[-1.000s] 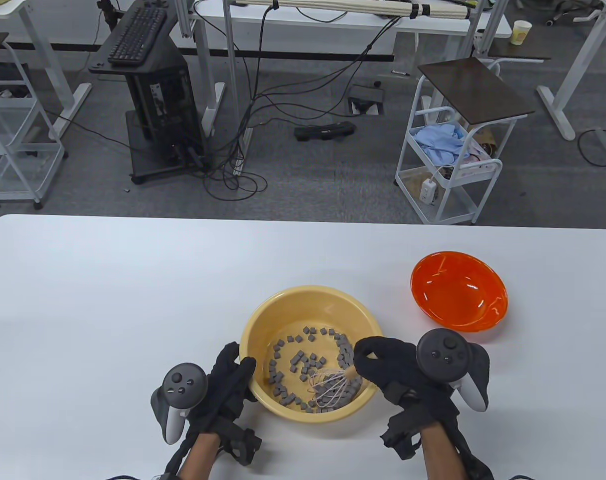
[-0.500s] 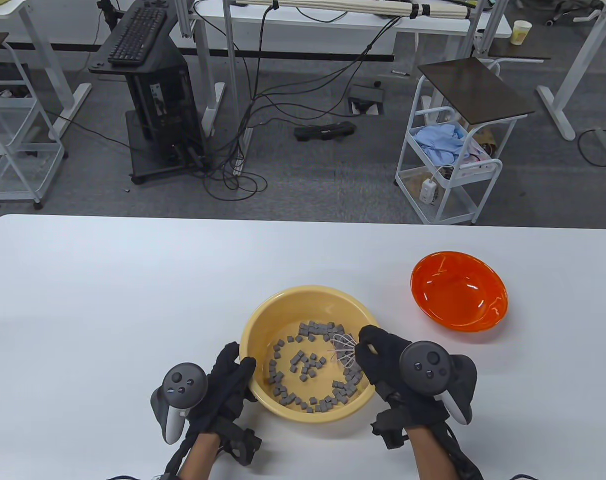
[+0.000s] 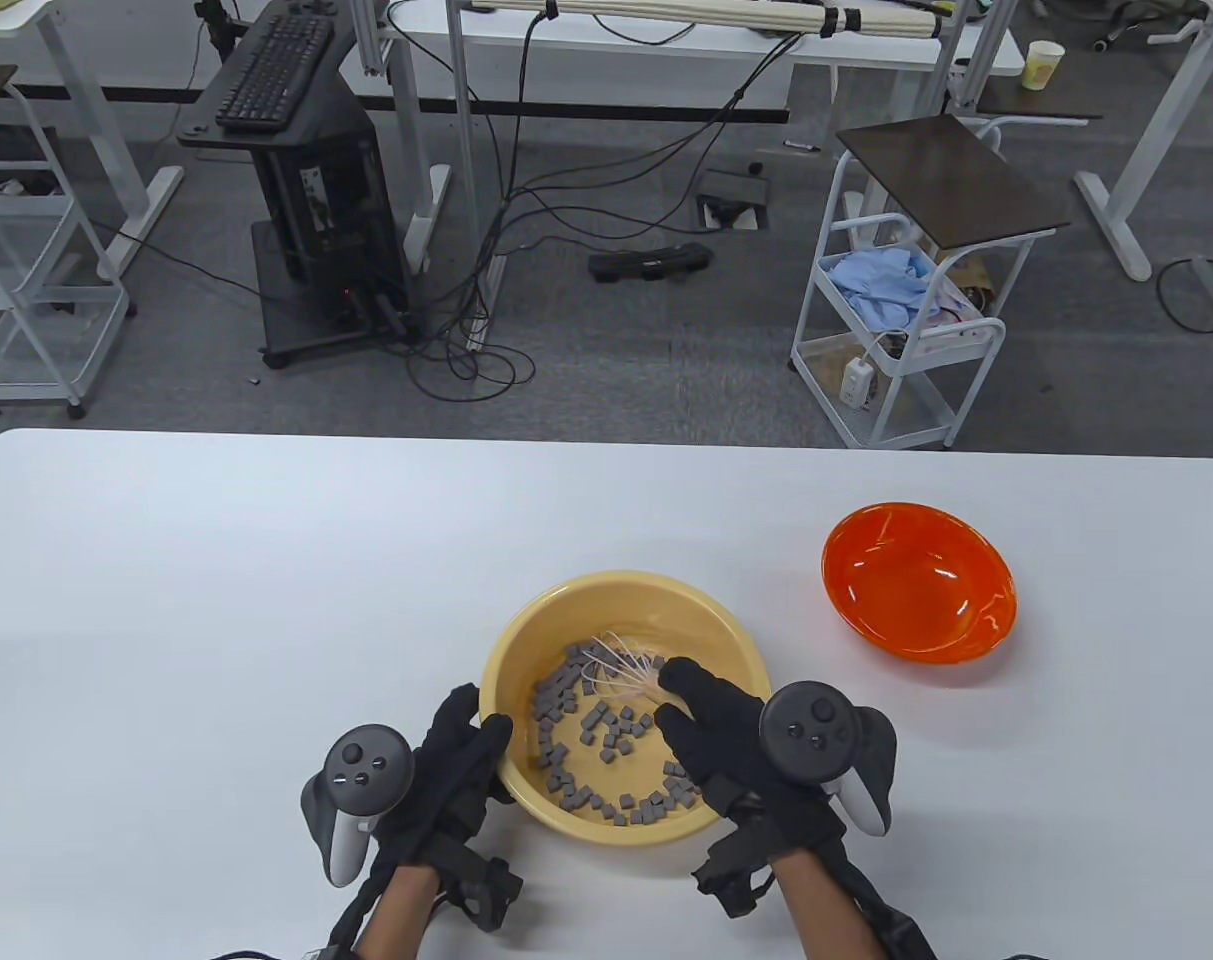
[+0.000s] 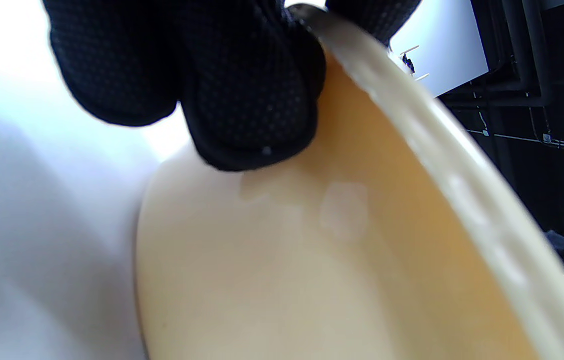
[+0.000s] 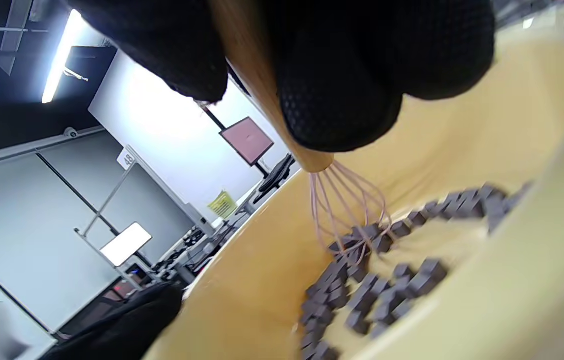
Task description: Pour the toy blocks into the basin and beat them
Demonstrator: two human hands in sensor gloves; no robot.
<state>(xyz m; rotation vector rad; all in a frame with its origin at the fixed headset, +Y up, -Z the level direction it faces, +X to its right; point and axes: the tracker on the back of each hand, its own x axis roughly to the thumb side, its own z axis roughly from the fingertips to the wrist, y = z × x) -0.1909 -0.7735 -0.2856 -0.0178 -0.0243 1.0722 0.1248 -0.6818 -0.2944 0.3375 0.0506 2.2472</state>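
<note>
A yellow basin [image 3: 706, 625] sits on the white table near its front edge, holding several small grey toy blocks [image 3: 606, 735]. My right hand [image 3: 711, 730] grips the wooden handle of a pink wire whisk [image 3: 616, 665], whose wires are among the blocks at the basin's far left side. In the right wrist view the whisk [image 5: 344, 210] hangs down from my fingers [image 5: 337, 95] into the blocks [image 5: 362, 290]. My left hand [image 3: 466, 750] holds the basin's left rim; in the left wrist view its fingers [image 4: 241, 100] clasp the rim of the basin [image 4: 412, 135].
An empty orange bowl [image 3: 916, 580] stands on the table to the right of the basin. Beyond the table's far edge are a white cart [image 3: 901, 300], a computer stand [image 3: 306, 200] and cables on the floor.
My right hand has swept the whisk round from the basin's near right side to its far left side, pushing the blocks along. The left hand has stayed on the rim.
</note>
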